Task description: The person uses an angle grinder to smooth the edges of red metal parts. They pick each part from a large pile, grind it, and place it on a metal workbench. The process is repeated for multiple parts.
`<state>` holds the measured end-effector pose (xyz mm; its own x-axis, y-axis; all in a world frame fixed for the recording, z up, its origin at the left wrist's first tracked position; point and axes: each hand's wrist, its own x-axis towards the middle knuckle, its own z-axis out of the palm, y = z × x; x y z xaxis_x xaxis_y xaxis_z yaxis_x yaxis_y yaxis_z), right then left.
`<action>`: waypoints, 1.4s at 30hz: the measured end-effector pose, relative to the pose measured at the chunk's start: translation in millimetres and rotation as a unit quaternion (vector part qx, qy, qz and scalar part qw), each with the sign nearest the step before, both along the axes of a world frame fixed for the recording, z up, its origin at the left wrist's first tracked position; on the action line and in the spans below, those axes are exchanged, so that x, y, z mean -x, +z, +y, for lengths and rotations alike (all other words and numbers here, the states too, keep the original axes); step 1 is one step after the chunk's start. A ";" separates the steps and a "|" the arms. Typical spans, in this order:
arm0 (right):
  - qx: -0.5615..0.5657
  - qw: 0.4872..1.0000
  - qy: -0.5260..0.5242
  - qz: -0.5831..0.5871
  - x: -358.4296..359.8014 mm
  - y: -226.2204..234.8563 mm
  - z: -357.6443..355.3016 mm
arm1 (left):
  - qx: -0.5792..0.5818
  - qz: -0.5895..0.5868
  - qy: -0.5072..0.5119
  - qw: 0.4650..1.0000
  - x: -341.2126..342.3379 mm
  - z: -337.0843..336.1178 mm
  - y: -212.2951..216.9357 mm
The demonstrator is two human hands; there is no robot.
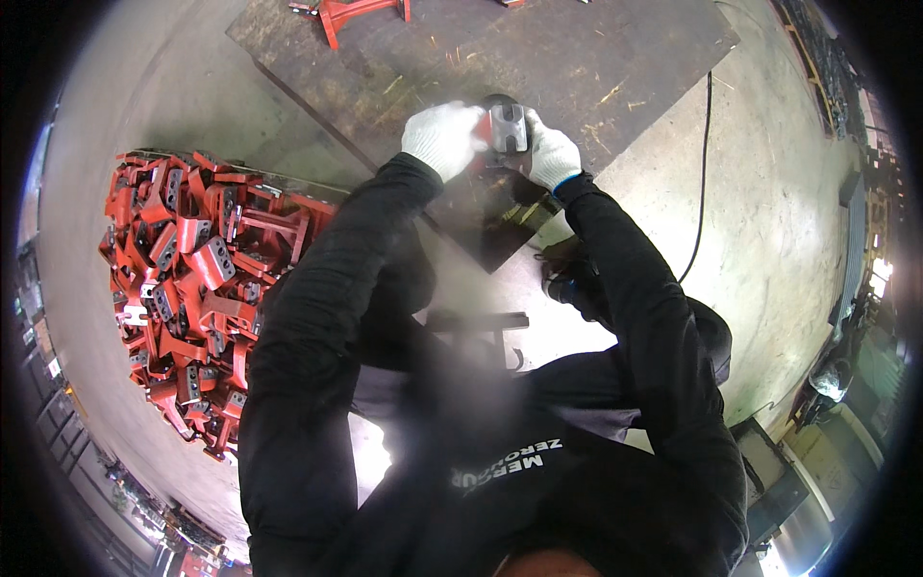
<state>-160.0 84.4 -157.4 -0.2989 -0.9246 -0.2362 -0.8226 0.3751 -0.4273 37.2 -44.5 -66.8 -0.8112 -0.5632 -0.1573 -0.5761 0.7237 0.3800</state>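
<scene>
Both hands wear white knit gloves and meet over the near corner of a dark metal tabletop. Between them is a red metal bracket with a bare, shiny, slotted end plate facing up. My left hand is closed on its left, red side. My right hand is closed at the right edge of the plate. A dark rounded shape shows just behind the plate; I cannot make out what it is. The fingertips under the bracket are hidden.
A large heap of red brackets with dark, holed end plates lies to my left. Another red bracket rests at the table's far edge. A black cable runs over the concrete floor on the right. Straw-like bits litter the tabletop.
</scene>
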 end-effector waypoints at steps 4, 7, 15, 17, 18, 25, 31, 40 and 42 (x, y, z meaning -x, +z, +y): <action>-0.005 0.992 -0.123 -0.023 -0.6 0.7 -12.7 | 0.005 -0.018 -0.003 1.000 0.4 -1.2 1.2; -0.015 0.997 -0.069 -0.044 2.2 7.5 1.1 | -0.001 -0.003 0.002 1.000 -0.5 0.5 3.6; -0.028 0.991 -0.093 -0.089 -16.8 24.3 33.0 | -0.008 0.012 0.002 1.000 -1.3 0.5 -1.0; -0.022 0.993 -0.048 -0.101 -24.7 46.2 42.9 | -0.013 -0.001 0.008 1.000 -0.7 2.0 1.2; -0.014 0.993 -0.054 -0.106 -24.1 42.8 45.3 | -0.025 0.012 0.005 1.000 -2.3 -0.2 -0.9; 0.027 0.999 -0.015 -0.041 -14.6 15.5 79.3 | -0.059 -0.009 0.027 0.998 2.1 2.3 1.6; 0.062 0.941 -0.295 -0.155 18.0 46.9 74.1 | -0.057 -0.037 0.031 0.997 9.8 0.4 -7.4; 0.190 0.860 -0.375 -0.289 103.8 208.5 121.3 | 0.362 -0.018 -0.079 0.929 109.8 -75.1 78.4; 0.237 0.848 -0.303 -0.364 111.0 214.4 127.5 | 0.396 -0.041 0.011 0.917 134.6 -103.2 100.7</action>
<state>-271.0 211.8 57.1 -0.6872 -0.6966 -0.2063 0.0067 0.2778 -0.9606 -97.5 -147.8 33.9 -0.8025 -0.5428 0.2477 -0.5964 0.7424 -0.3052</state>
